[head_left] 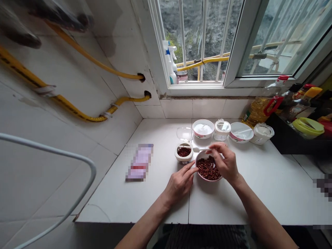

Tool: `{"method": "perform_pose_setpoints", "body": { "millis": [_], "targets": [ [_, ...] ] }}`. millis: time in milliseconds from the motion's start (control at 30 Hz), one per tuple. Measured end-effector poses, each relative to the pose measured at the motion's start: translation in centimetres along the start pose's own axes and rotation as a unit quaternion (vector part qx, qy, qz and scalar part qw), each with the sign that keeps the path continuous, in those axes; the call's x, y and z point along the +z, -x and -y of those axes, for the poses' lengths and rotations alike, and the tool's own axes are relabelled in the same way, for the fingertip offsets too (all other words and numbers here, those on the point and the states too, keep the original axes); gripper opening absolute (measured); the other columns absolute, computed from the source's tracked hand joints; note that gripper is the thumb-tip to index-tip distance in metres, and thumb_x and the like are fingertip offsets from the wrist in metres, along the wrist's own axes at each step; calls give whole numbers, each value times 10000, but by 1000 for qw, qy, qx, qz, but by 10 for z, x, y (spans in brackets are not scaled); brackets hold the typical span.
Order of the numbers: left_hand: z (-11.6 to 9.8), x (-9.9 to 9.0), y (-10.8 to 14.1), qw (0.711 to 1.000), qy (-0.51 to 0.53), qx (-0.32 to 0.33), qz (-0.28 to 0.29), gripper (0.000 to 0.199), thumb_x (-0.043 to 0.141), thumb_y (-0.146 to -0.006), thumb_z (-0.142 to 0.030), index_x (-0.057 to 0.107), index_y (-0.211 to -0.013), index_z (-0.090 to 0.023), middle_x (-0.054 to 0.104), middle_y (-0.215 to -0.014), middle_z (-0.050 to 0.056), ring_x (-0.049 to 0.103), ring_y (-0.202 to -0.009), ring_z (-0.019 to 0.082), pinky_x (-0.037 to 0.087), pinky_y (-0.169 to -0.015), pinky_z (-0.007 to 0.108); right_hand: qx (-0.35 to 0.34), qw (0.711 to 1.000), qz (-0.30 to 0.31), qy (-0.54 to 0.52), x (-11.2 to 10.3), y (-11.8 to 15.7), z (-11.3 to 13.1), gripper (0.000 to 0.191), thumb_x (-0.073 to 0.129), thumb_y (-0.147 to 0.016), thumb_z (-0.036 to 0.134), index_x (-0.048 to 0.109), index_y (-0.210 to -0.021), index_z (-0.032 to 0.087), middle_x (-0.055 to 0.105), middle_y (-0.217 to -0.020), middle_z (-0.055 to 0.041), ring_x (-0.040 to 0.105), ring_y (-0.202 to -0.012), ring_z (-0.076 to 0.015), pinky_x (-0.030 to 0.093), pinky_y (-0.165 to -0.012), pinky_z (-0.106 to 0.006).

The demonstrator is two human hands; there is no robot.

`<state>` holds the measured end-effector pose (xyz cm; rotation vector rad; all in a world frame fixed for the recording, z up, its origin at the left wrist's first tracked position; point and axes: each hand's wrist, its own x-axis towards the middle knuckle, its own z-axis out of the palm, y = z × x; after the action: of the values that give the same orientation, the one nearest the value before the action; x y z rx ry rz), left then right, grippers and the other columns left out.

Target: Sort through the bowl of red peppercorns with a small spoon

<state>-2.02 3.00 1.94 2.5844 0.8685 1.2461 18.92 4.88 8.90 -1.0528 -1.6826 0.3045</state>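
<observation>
Small white spoon [201, 149] pinched between closed fingers of right hand [226, 163], above the far rim of the bowl [209, 180] of dark red dried spice; its long axis runs roughly sideways, head leftward, near the open jar [183, 159]; left hand [178, 183], nearer the jar, touches the bowl's rim, fingers extended, slightly parted, not closed round it; all above or on the white tiled desk [160, 207].

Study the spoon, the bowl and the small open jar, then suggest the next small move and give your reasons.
I'd probably lower the spoon into the bowl for a scoop: the right hand holds it near the jar, no dark grains show on it, the bowl has plenty, and the left hand touches the bowl's side.
</observation>
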Motion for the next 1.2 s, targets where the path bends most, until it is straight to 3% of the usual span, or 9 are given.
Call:
{"method": "perform_pose_setpoints", "body": {
  "millis": [133,400,600,767,867,1100,1200],
  "targets": [
    [0,0,0,1000,5,8,-2,367,473,-922,-22,549,-1252,-163,639,-1319,185,638,-1229,225,610,-921,318,86,995,38,39,-18,1,-15,152,488,-904,205,614,-827,238,681,-617,-7,629,-750,-235,469,-802,-374],
    [1,0,2,1000,6,-3,9,397,472,-915,-20,546,-1273,-176,631,-1336,177,640,-1226,226,608,-914,311,68,985,139,72,-5,4,-20,198,466,-841,135,598,-738,241,717,-739,-31,624,-809,-232,454,-892,-402],
    [2,-1,3,1000,5,-2,17,427,472,-909,-18,538,-1298,-182,629,-1340,175,633,-1236,233,606,-923,325,143,983,113,12,-8,1,-18,173,468,-855,191,589,-745,248,680,-568,17,645,-729,-215,441,-908,-395],
    [3,0,3,1000,9,1,14,403,479,-912,-19,543,-1280,-170,634,-1325,188,634,-1234,232,607,-911,316,243,961,98,-87,-12,-1,-18,139,485,-826,274,597,-765,219,666,-563,18,631,-573,-175,479,-682,-307],
    [3,0,3,1000,9,-2,16,414,479,-913,-23,541,-1291,-179,633,-1331,180,636,-1231,232,609,-908,317,276,949,91,-126,-11,-1,-17,139,501,-810,300,601,-771,211,666,-558,13,637,-570,-174,483,-637,-290],
    [3,0,4,1000,5,-3,19,428,480,-908,-22,541,-1298,-186,635,-1332,174,635,-1233,238,607,-920,326,256,959,85,-89,-11,-1,-17,137,496,-823,275,600,-756,217,659,-560,18,631,-569,-171,486,-657,-296],
    [3,0,4,1000,8,-3,18,413,475,-915,-24,538,-1291,-183,634,-1330,180,635,-1234,239,606,-924,330,208,973,90,-42,-11,-1,-18,152,479,-844,254,595,-749,230,672,-567,20,630,-600,-178,483,-774,-337]
  ]
}}
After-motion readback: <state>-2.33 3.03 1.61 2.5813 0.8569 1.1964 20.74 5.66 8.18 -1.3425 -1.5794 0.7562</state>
